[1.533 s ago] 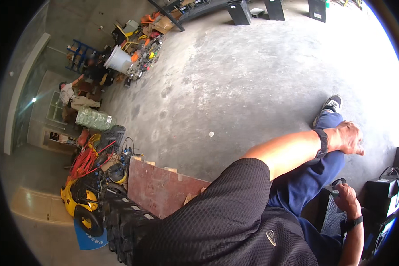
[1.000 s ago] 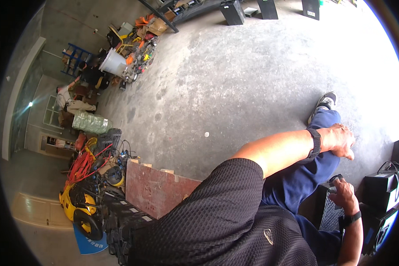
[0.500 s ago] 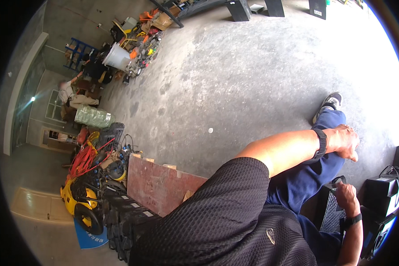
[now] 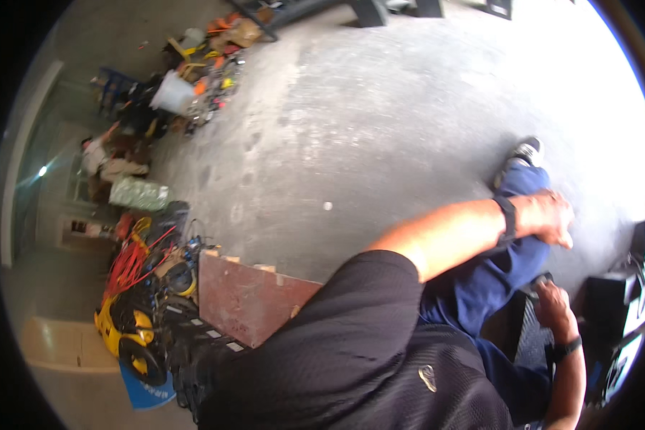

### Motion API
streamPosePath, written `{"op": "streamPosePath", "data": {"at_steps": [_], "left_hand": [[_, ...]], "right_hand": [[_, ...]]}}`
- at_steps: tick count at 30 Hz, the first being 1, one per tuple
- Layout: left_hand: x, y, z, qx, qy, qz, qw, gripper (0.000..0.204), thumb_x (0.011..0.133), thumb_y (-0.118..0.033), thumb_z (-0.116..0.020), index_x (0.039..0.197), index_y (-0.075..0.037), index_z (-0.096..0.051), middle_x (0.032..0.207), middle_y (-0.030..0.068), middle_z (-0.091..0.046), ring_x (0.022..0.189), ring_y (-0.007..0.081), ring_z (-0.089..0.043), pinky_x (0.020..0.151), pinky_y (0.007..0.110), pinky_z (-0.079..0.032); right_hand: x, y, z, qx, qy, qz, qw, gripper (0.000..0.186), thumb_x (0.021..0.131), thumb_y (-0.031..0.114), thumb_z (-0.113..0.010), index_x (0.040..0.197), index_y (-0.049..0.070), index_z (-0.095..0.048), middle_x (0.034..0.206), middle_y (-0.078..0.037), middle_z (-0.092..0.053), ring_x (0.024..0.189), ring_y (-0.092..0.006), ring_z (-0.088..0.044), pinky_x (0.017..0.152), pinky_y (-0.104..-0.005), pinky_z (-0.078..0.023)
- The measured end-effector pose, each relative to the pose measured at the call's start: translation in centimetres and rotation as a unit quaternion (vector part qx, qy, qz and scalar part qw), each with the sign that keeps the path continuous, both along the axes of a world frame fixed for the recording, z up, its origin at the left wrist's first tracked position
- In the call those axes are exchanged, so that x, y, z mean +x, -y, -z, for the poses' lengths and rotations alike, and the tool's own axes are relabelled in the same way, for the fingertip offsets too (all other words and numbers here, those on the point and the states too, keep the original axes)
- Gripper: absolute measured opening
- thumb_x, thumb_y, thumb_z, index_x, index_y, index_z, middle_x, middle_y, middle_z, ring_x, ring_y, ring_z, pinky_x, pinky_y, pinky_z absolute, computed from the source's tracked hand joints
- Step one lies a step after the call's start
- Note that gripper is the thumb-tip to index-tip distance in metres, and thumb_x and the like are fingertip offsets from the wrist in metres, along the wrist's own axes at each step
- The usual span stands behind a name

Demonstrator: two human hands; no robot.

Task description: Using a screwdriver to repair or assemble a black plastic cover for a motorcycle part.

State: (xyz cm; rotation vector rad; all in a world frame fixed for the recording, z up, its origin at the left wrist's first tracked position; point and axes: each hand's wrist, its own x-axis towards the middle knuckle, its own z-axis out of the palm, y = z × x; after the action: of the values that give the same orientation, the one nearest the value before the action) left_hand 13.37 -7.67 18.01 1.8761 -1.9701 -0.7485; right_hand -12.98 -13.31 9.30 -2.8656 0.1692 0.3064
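My left arm point(image 4: 448, 233), in a black sleeve and with a dark band at the wrist, crosses over my blue-trousered leg point(image 4: 469, 283). At its end my left hand point(image 4: 554, 218) lies on the knee, thumb apart from the other fingers, with no object visible in it. Lower down, my right hand point(image 4: 553, 304) is closed at the top of a black case point(image 4: 529, 330) with a textured side. A bit of black handle point(image 4: 544, 277) sticks out beside its fingers; the rest of the grip is hidden. My shoe point(image 4: 529, 150) stands on the concrete floor.
Black boxes point(image 4: 610, 297) with cables stand at the right. A reddish board point(image 4: 247, 297), red cables point(image 4: 129, 265) and a yellow machine point(image 4: 111, 326) lie at the left. Farther off are a white bucket point(image 4: 172, 93), a wrapped green bundle point(image 4: 137, 193) and another person point(image 4: 93, 154).
The whole view has shifted slightly, so the scene sits a little farther left and the picture is blurrier. Both hands keep their places at the knee and the case.
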Motion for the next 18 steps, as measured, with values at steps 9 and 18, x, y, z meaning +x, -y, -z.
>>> {"op": "streamPosePath", "data": {"at_steps": [9,18], "left_hand": [[2.5,-1.6,1.3,-0.057,-0.035,-0.014,0.998,0.042,0.086,-0.041,-0.07,0.105,-0.004,-0.07,0.101,0.0184,-0.071,0.093,0.0326,-0.068,0.083,0.039,-0.053],[2.6,-2.0,0.2,-0.036,-0.086,-0.037,0.995,0.052,0.084,-0.047,-0.068,0.107,0.0,-0.07,0.099,0.0224,-0.07,0.096,0.0338,-0.068,0.086,0.04,-0.053]], "right_hand": [[2.4,-0.1,0.3,0.016,-0.059,0.015,0.998,0.022,0.079,0.012,-0.064,0.097,0.003,-0.057,0.082,-0.017,-0.057,0.072,-0.0376,-0.065,0.061,-0.0451,-0.054],[2.7,-0.3,-1.3,0.039,-0.099,0.065,0.992,0.012,0.082,0.011,-0.058,0.089,0.001,-0.058,0.077,-0.019,-0.065,0.073,-0.0387,-0.068,0.062,-0.0478,-0.053]]}}
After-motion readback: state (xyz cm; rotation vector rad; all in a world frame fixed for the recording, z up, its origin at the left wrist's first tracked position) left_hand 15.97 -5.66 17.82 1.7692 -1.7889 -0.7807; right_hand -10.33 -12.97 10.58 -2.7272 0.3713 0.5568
